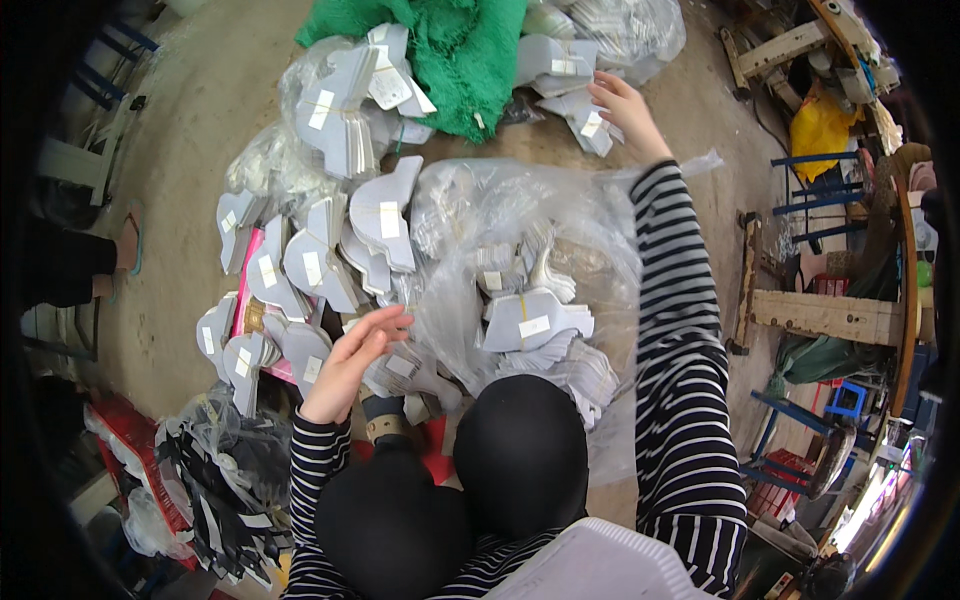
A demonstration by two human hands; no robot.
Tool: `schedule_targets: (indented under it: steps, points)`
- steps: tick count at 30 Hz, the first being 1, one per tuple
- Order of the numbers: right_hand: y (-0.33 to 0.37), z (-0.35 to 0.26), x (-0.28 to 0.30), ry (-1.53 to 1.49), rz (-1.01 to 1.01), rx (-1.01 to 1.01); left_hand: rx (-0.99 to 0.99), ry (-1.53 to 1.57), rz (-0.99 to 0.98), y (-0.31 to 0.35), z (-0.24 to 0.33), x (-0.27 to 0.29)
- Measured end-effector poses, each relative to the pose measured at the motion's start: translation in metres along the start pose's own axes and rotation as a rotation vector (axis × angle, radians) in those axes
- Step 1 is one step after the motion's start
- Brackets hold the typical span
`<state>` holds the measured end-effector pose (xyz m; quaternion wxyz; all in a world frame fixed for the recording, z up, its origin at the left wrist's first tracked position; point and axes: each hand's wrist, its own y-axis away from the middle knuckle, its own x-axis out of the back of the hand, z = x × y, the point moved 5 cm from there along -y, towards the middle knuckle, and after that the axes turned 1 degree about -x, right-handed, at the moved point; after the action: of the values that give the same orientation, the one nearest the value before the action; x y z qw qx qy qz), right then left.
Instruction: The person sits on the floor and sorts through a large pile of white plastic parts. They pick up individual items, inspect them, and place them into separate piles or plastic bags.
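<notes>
My right hand is stretched far forward, fingers apart. Just left of its fingertips lies a bundle of grey curved cut pieces with a white label. It cannot be seen whether they touch. My left hand is open and holds nothing visible, above another labelled bundle near my knees. Between my arms a large clear plastic bag lies spread on the floor. Several banded grey bundles are in or under its film, one grey bundle showing its label.
More labelled grey bundles lie in a group at left. A green woven sack lies at the far side, beside a clear bag of pieces. Dark strips in plastic are at lower left. Wooden-legged tables and stools line the right.
</notes>
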<state>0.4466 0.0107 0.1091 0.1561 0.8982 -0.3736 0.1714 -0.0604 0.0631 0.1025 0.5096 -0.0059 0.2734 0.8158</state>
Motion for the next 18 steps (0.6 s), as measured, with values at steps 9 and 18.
schedule_targets:
  steps: [9,18]
  points:
    - [0.243,0.06,-0.052,0.19,-0.887,-0.066,-0.333,-0.555,-0.405,-0.067,-0.023,-0.095]
    - [0.302,0.151,-0.046,0.34,-0.418,0.024,-0.277,-0.81,-0.133,-0.095,-0.101,-0.107]
